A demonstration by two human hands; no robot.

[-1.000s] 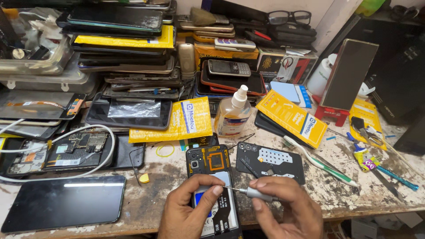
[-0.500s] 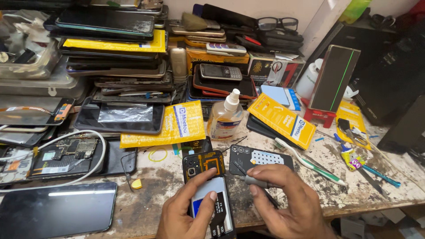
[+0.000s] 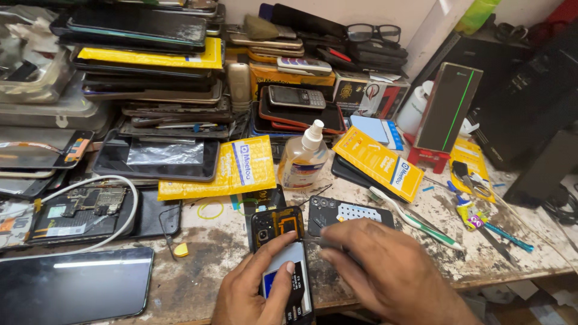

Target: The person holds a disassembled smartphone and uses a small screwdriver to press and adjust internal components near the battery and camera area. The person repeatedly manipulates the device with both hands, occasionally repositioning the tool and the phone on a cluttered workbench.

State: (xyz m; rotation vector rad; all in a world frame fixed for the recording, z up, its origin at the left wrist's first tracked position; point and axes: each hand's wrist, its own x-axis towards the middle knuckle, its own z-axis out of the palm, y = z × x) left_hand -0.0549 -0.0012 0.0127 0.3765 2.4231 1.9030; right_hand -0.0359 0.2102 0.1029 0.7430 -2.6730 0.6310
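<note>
An opened phone (image 3: pixel 283 253) lies back-up on the worn bench, its battery and upper board exposed. My left hand (image 3: pixel 256 289) grips its lower half, thumb across the battery. My right hand (image 3: pixel 385 274) is closed on a slim metal tool (image 3: pixel 316 242) whose tip touches the phone's upper right edge. A black back cover (image 3: pixel 349 213) lies just past my right hand.
Stacks of phones, tablets and screens (image 3: pixel 150 66) crowd the back. A yellow packet (image 3: pixel 220 167), a spray bottle (image 3: pixel 304 157), a second yellow packet (image 3: pixel 376 162) and a toothbrush (image 3: pixel 415 218) lie ahead. A dark tablet (image 3: pixel 69 295) sits front left beside a circuit board (image 3: pixel 78 207) ringed by a white cable.
The view has tilted down and shifted right. My right hand has turned palm-down and moved the tool onto the phone's upper right edge. My left hand stays on the phone.
</note>
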